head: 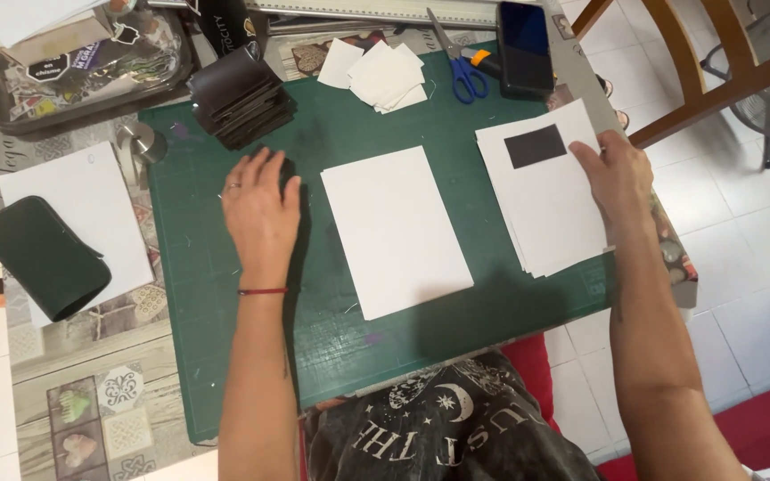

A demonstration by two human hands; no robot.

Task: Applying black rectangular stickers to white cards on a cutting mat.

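Left hand (260,209): lies flat, palm down, fingers spread, on the green mat (225,294), holding nothing; just left of the single sheet (394,232).
Right hand (618,175): rests on the right edge of the paper stack (550,214), fingers on top, thumb side hidden; cannot tell whether it pinches the sheets.
Paper stack: white sheets at the mat's right edge, slightly fanned, with a black rectangle (535,145) on top at the far end.
Single sheet: white, mid-mat, between the hands, tilted a little.
Far side: dark squares (241,98) stacked, small white squares (383,76), blue scissors (462,71), phone (525,46).
Left of mat: dark pouch (42,256) on a white sheet (91,196) on the desk (73,392).
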